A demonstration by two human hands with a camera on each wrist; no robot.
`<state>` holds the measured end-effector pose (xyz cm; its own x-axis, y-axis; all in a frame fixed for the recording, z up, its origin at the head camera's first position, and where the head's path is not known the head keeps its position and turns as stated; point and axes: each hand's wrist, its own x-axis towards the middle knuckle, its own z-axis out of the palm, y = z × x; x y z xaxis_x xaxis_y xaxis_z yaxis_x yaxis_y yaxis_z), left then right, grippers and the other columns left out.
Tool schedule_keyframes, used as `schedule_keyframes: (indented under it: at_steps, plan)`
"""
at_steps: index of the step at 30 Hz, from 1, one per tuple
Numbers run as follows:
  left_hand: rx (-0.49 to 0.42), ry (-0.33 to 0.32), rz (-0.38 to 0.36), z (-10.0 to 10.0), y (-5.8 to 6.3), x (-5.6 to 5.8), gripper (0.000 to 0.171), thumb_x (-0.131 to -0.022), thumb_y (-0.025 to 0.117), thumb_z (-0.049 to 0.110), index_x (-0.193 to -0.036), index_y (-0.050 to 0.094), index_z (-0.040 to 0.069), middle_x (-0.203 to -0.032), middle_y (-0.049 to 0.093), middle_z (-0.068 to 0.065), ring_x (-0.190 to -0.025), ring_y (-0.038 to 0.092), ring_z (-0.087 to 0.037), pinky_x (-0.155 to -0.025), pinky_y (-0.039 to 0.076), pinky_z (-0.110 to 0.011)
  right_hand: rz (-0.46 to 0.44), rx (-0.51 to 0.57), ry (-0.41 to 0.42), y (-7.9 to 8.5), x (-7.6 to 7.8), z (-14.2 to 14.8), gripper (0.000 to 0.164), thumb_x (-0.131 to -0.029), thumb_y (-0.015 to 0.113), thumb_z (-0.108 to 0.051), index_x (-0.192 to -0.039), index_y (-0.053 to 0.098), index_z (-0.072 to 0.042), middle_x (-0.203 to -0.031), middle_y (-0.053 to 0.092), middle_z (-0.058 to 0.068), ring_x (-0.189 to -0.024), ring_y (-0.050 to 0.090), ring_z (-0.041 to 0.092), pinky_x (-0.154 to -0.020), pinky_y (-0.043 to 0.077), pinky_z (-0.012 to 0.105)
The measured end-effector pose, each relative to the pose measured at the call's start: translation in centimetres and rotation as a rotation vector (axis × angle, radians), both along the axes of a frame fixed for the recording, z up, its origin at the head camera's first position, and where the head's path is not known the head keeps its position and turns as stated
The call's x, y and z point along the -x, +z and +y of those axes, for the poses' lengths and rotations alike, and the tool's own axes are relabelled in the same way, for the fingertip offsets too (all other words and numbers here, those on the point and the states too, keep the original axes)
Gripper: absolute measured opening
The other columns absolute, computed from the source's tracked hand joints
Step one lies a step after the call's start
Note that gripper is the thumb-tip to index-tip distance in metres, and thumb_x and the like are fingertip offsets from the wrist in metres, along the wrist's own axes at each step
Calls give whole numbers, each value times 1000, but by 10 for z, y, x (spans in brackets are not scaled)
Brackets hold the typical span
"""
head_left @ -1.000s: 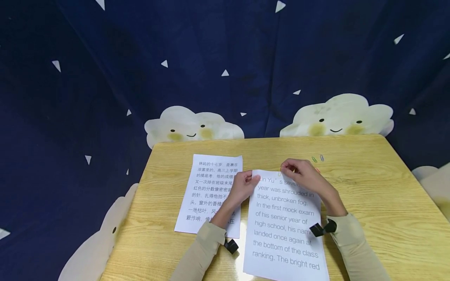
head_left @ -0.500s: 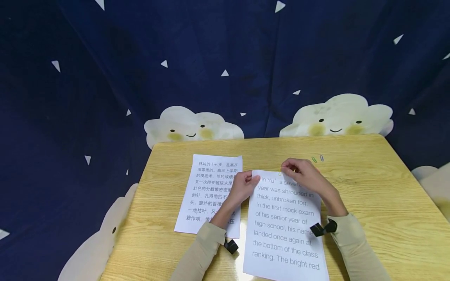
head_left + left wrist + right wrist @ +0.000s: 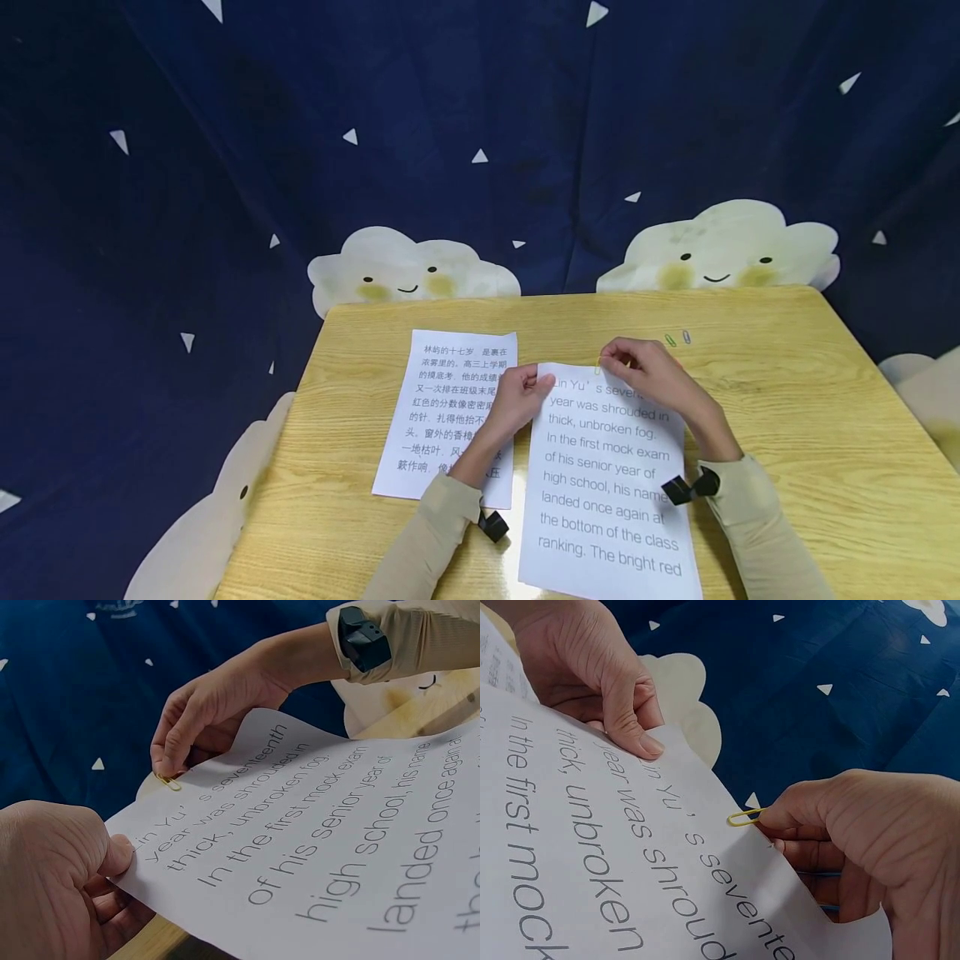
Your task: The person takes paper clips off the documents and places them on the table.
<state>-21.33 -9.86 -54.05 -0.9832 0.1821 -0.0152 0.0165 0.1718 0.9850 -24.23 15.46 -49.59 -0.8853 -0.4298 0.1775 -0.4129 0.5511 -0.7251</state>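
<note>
A white printed sheet with English text (image 3: 607, 483) slants up toward the far side, its top edge raised. At its top left corner my left hand (image 3: 521, 396) pinches the paper, thumb on the printed face and fingers behind. My right hand (image 3: 648, 371) pinches a yellow paper clip (image 3: 746, 817) at the top edge, right of the left hand. In the right wrist view the clip's rounded end lies over the printed face, while its other end is hidden under the thumb. The right fingers curl behind the sheet.
A second sheet with Chinese text (image 3: 442, 408) lies to the left, partly under the left forearm. Beyond the right hand lie a green paper clip (image 3: 671, 341) and a blue paper clip (image 3: 686, 337). A dark blue curtain (image 3: 480, 150) hangs behind the wooden table (image 3: 825, 400).
The yellow clip has shifted very slightly at the sheet's top edge along with the right fingertips. The left hand and both sheets have stayed in place.
</note>
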Motion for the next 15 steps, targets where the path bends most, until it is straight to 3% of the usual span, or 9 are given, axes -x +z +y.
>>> schedule_keyframes:
  at_steps: [10,15]
  plan:
    - [0,11,-4,0,0,0,19,-103,66,13,-95,77,1,-72,73,-6,-52,53,-8,-51,37,-20,14,17,10,-1,2,3,9,-102,67,-11,-101,73,-5,-83,68,0,-69,55,15,-62,44,24]
    - [6,14,-23,-1,0,0,19,-103,66,16,-96,77,2,-72,73,-6,-52,52,-8,-50,36,-19,18,16,13,-1,2,4,10,-102,68,-9,-102,73,-1,-83,68,1,-68,54,15,-62,44,24]
